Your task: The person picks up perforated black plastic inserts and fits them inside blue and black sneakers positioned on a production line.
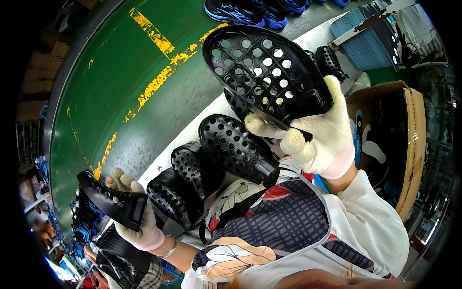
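**Two black plastic shoe forms, one in each gloved hand**

Two hands work well apart, each clamped on a hard, glossy form. The right hand is raised, its fingers curled around the narrow end of a big form, whose broad, rounded end tilts up and to the left. Rows of round holes pierce it, with thin ridges crossing between them. The left hand sits lower, out to the side, fingers upward behind a smaller black form with a pointed tip.

Both gloves are pale, fuzzy knit with pink cuffs; one bracelet circles the left wrist. Between the hands I count three more holed forms along the white ledge; others are partly hidden behind the raised one.

Beyond lies one green desk, smooth, with flaking yellow lines. Black-and-blue shoes line its far end, near one stack of thin blue sheets. One open cardboard box stands at the right.
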Available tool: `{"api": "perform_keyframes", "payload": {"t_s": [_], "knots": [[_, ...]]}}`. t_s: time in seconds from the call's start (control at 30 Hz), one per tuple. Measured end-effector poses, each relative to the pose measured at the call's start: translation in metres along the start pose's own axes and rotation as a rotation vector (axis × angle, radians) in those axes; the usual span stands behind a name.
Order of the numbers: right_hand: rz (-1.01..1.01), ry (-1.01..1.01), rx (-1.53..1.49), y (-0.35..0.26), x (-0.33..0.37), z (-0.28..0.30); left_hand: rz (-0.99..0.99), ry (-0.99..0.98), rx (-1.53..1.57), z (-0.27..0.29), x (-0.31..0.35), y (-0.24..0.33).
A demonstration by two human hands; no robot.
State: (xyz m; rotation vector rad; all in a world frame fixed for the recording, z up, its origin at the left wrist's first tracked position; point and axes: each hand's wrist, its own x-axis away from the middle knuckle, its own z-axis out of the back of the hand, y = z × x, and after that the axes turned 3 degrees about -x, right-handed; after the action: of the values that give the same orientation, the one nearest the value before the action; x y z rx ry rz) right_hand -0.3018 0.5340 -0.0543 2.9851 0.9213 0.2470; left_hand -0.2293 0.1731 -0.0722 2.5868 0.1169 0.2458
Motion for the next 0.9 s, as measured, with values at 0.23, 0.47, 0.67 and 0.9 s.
{"api": "perform_keyframes", "payload": {"t_s": [0.23, 0.47, 0.67, 0.9], "knots": [[0.033, 0.058, -0.029, 0.001, 0.000, -0.002, 0.004, 0.015, 0.030, -0.001, -0.001, -0.006], [0.056, 0.096, -0.055, 0.004, -0.001, -0.001, -0.019, 0.026, 0.009, 0.001, 0.000, -0.007], [0.082, 0.081, -0.111, 0.021, -0.002, 0.000, -0.047, -0.058, -0.006, 0.016, 0.017, 0.007], [0.281, 0.011, 0.326, 0.064, 0.011, 0.019, -0.080, -0.176, 0.139, 0.039, 0.032, 0.016]]}}
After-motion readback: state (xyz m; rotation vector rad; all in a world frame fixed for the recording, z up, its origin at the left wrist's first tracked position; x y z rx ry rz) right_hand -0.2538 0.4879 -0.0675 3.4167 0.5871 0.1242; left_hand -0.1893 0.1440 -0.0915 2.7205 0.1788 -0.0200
